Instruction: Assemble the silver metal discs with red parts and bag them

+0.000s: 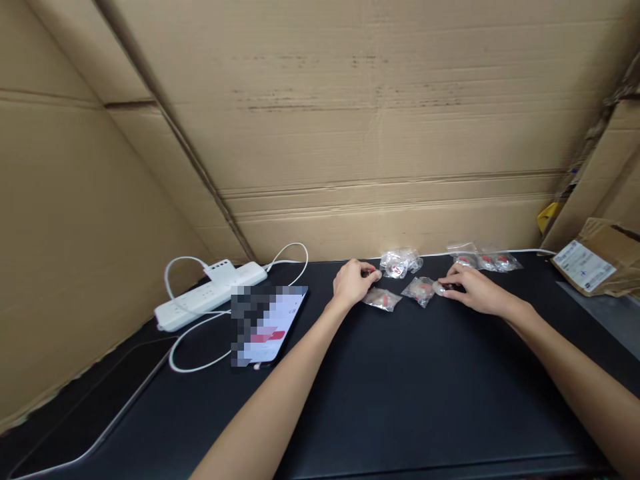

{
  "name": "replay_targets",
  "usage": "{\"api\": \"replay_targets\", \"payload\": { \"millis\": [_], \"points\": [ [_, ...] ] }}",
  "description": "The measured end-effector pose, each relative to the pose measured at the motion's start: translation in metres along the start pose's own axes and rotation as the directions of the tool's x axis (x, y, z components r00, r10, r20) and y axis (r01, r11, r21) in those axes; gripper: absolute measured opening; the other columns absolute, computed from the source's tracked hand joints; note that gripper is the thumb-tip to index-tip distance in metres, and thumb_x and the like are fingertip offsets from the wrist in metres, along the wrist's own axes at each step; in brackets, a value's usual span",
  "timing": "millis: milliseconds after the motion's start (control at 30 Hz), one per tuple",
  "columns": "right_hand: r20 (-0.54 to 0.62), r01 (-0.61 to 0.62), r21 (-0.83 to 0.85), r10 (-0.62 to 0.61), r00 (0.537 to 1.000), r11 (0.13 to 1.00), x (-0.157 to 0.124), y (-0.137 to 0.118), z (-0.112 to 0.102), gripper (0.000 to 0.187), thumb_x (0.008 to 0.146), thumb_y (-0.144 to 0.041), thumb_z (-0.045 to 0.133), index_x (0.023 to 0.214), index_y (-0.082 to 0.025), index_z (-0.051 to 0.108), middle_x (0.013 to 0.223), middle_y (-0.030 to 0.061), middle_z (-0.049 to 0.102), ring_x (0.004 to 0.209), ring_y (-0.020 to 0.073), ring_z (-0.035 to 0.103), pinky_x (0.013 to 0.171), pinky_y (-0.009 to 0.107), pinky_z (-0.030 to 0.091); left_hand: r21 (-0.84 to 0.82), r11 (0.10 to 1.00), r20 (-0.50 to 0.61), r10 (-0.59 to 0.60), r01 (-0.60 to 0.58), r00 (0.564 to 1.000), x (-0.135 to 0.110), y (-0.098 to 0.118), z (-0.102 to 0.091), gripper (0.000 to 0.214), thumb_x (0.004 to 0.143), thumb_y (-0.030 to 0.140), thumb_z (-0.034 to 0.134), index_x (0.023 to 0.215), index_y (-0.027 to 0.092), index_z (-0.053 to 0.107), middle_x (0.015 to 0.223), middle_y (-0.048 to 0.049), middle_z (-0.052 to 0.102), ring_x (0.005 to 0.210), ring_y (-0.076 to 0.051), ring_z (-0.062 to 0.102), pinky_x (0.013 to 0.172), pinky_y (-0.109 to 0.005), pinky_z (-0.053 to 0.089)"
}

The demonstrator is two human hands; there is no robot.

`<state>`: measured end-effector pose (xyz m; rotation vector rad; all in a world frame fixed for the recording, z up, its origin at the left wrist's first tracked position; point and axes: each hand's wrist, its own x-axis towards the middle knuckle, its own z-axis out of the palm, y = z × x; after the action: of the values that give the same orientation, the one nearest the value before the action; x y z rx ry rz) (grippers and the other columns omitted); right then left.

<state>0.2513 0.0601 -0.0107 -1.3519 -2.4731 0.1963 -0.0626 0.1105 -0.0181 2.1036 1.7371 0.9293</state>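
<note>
Black surface [400, 393], cardboard walls [400, 100] along far and left edges; white power strip [210, 299], white cable [200, 369] and lit, partly pixelated phone [280, 323] toward the left edge, dark flat panel [95, 407] at the near-left corner, labelled parcel [607, 257] by the far-right corner. Near the far edge, left hand [353, 283] pinches a small red-and-clear item [373, 273], right hand [475, 288] pinches a small round item [439, 289], both partly hidden by fingers. Two plastic packets [383, 300] lie between the hands, more bagged pieces [485, 262] along the far edge.
</note>
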Motion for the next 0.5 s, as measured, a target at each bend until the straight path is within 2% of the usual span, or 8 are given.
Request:
{"api": "replay_targets", "payload": {
  "millis": [100,233,367,500],
  "points": [
    [0.010,-0.002,-0.042,0.002,1.000,0.999,0.000,-0.006,0.001,0.036,0.096,-0.037,0.053,0.119,-0.017,0.071,0.099,0.0117,0.060,0.092,0.0254,0.062,0.086,0.039,0.050,-0.034,0.999,0.002,0.025,-0.025,1.000,-0.001,0.003,0.001,0.014,0.080,0.031,0.067,0.086,0.025,0.079,0.099,-0.0061,0.073,0.093,-0.026,0.065,0.082,-0.035,0.046],
    [-0.069,-0.023,-0.122,0.015,0.997,0.992,-0.004,-0.019,0.005,0.036,0.098,-0.036,0.048,0.116,-0.015,0.071,0.100,0.0135,0.060,0.096,0.0275,0.060,0.090,0.042,0.050,-0.141,0.990,0.001,0.029,-0.029,1.000,-0.005,0.001,-0.002,0.014,0.080,0.026,0.066,0.082,0.024,0.080,0.094,-0.0055,0.074,0.089,-0.023,0.065,0.081,-0.032,0.045],
    [-0.097,-0.036,-0.084,0.028,0.995,0.996,-0.006,-0.025,0.005,0.031,0.095,-0.040,0.055,0.108,-0.017,0.071,0.101,0.0122,0.063,0.096,0.0270,0.061,0.088,0.041,0.051,-0.313,0.949,-0.010,-0.050,0.044,0.999,-0.005,-0.002,-0.008,0.021,0.082,0.034,0.066,0.086,0.019,0.079,0.082,-0.0072,0.076,0.075,-0.021,0.066,0.072,-0.030,0.047],
    [-0.071,-0.021,-0.064,0.016,0.997,0.998,-0.006,-0.027,0.001,0.025,0.093,-0.038,0.059,0.100,-0.017,0.069,0.099,0.0111,0.065,0.094,0.0264,0.062,0.086,0.040,0.050,-0.481,0.871,0.019,-0.102,0.098,0.995,-0.007,0.008,-0.010,0.033,0.082,0.043,0.064,0.090,0.015,0.078,0.080,-0.0076,0.075,0.064,-0.017,0.063,0.059,-0.026,0.044]
  ]
}}
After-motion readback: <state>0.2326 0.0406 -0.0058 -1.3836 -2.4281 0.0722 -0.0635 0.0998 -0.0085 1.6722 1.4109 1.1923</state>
